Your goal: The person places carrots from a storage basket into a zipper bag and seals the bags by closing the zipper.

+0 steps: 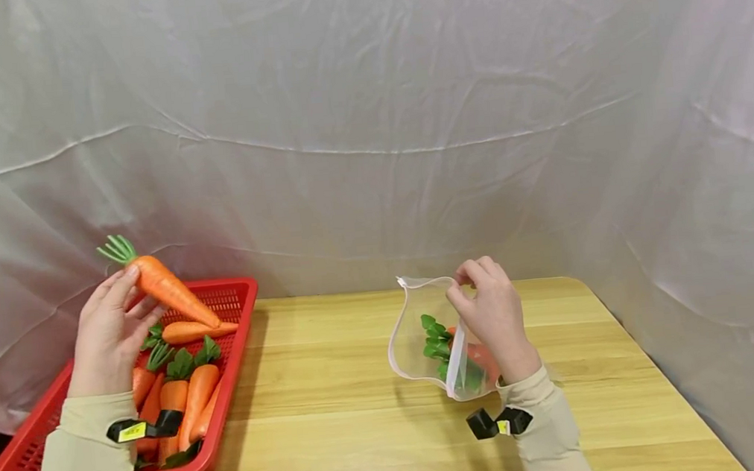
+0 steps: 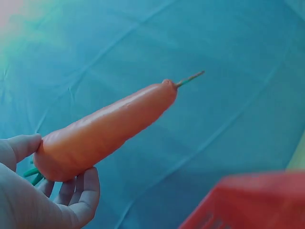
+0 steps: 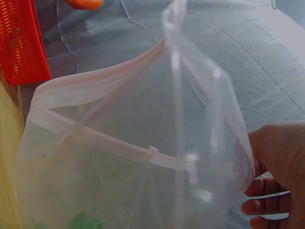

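Observation:
My left hand point(image 1: 110, 327) grips an orange toy carrot point(image 1: 165, 287) near its green top and holds it in the air above the red basket point(image 1: 230, 292). In the left wrist view the carrot point(image 2: 107, 129) points up and right, with my fingers point(image 2: 81, 193) curled under its thick end. My right hand point(image 1: 492, 315) pinches the rim of a clear zip bag point(image 1: 419, 336) and holds its mouth open toward the left. Green leaves and something orange show inside the bag. The right wrist view looks into the open bag point(image 3: 133, 157), with my fingers point(image 3: 267, 202) at its right side.
Several more toy carrots point(image 1: 184, 387) with green tops lie in the red basket at the table's left edge. A wooden table point(image 1: 339, 418) runs between the basket and the bag. White cloth point(image 1: 367, 117) hangs behind and to the right.

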`<act>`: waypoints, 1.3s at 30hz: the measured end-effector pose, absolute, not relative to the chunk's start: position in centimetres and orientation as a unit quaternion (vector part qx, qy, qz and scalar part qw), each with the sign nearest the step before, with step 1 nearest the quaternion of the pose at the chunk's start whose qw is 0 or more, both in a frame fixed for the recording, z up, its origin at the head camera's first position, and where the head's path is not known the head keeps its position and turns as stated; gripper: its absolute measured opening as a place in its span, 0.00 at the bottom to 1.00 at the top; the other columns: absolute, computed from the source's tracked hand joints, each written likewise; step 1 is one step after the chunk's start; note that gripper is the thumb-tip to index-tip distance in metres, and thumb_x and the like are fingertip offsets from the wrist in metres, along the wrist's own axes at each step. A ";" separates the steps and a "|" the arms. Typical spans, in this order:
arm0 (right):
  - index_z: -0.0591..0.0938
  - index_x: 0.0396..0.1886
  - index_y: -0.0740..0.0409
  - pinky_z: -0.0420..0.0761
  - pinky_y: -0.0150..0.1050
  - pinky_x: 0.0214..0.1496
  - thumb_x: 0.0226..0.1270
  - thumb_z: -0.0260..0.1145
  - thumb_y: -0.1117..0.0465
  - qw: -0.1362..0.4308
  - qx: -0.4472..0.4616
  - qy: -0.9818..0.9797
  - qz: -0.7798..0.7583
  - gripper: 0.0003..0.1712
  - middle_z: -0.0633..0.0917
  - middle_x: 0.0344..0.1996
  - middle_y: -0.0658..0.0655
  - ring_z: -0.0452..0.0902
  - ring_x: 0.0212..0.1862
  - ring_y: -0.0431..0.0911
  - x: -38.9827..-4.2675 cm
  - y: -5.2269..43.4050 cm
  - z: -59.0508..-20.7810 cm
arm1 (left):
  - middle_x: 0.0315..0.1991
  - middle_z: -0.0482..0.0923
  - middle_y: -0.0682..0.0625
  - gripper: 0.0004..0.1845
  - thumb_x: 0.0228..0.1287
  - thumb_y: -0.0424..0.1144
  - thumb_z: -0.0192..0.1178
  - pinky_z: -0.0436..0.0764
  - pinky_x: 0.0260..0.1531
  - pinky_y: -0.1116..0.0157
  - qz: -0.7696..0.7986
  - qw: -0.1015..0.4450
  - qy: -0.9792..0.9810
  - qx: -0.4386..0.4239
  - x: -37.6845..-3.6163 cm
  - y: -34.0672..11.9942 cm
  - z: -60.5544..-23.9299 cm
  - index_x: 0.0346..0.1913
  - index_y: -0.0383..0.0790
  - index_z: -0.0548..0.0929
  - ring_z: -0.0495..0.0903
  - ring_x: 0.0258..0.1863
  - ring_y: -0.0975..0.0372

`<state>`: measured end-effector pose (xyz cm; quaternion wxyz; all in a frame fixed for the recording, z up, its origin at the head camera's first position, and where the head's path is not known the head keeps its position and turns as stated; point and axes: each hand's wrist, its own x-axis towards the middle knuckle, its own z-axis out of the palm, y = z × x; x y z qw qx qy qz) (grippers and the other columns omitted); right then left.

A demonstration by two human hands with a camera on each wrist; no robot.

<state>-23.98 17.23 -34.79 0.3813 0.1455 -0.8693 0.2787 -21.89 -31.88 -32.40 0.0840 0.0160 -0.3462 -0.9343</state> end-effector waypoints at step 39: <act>0.78 0.26 0.59 0.74 0.42 0.33 0.52 0.65 0.68 0.382 0.148 -0.870 0.273 0.03 0.78 0.28 0.58 0.73 0.32 0.51 -24.0 17.3 -34.6 | 0.47 0.76 0.54 0.18 0.69 0.26 0.53 0.85 0.44 0.58 -0.906 0.083 -0.413 -0.038 -21.3 -14.5 -32.4 0.54 0.51 0.69 0.82 0.38 0.64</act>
